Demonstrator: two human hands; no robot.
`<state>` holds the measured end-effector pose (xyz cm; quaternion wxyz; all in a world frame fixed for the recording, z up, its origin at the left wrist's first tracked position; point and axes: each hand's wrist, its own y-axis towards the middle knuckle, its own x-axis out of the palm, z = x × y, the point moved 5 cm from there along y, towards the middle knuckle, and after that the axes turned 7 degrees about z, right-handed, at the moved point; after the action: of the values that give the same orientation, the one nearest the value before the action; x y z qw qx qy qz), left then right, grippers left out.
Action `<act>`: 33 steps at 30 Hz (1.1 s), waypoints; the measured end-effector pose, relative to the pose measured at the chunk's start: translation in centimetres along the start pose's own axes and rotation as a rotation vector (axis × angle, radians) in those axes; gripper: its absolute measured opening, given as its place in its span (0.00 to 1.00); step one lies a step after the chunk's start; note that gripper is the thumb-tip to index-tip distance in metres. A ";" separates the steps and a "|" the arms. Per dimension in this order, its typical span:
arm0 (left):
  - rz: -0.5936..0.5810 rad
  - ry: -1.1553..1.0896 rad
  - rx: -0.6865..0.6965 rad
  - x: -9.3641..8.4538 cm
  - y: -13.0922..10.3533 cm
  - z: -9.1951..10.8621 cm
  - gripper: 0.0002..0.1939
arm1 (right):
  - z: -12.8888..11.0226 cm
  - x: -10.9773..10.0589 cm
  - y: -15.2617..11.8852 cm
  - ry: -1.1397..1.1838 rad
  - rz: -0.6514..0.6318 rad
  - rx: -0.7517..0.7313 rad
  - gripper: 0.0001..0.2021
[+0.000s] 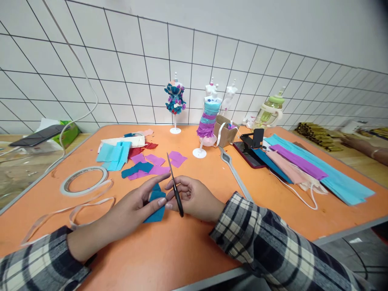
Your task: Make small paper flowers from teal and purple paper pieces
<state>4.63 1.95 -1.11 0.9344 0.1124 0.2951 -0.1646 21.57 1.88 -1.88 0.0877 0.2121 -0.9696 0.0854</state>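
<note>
My left hand (pixel 140 199) is closed on a folded piece of dark teal crepe paper (pixel 155 214), the thumb pressing it from above. A pair of scissors (pixel 177 195) with black handles is in my right hand (pixel 194 198), blades pointing away from me and up. The fingertips of both hands come close together at the paper's right edge; whether they touch is hard to tell. Just beyond my hands lie cut purple paper pieces (pixel 156 160) and a dark teal scrap (pixel 137 169).
A tape roll (pixel 104 174) and a loose ribbon (pixel 91 203) lie left, near light blue paper (pixel 113 154). Small dress forms (pixel 209 115) (pixel 175 97) stand at the back beside a cardboard box (pixel 226 133). Right are a phone (pixel 247 154), paper strips (pixel 339 186) and another person's hand (pixel 359 144).
</note>
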 end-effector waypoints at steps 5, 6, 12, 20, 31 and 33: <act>-0.045 -0.088 -0.027 0.4 0.0 0.4 0.39 | 0.1 0.5 -0.1 0.007 0.002 -0.008 0.30; -0.049 -0.112 -0.031 0.5 0.0 0.5 0.40 | 0.0 0.6 -0.1 0.015 0.001 -0.004 0.30; -0.087 -0.201 -0.080 0.8 -0.5 0.7 0.46 | -0.3 0.6 -0.3 0.081 0.083 0.004 0.33; -0.146 -0.256 -0.123 1.6 -0.5 0.9 0.50 | 0.2 0.5 -0.1 0.023 0.038 0.012 0.29; -0.141 -0.118 -0.028 0.0 0.6 1.2 0.25 | -1.7 -2.0 0.0 0.147 0.277 -0.110 0.28; -0.120 -0.120 0.039 -0.3 0.6 1.7 0.23 | -1.6 -2.1 0.1 0.156 0.301 -0.117 0.28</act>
<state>5.51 2.00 0.51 0.9366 0.1026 0.2415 -0.2323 23.68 3.13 -0.73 0.1610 0.0519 -0.9839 0.0573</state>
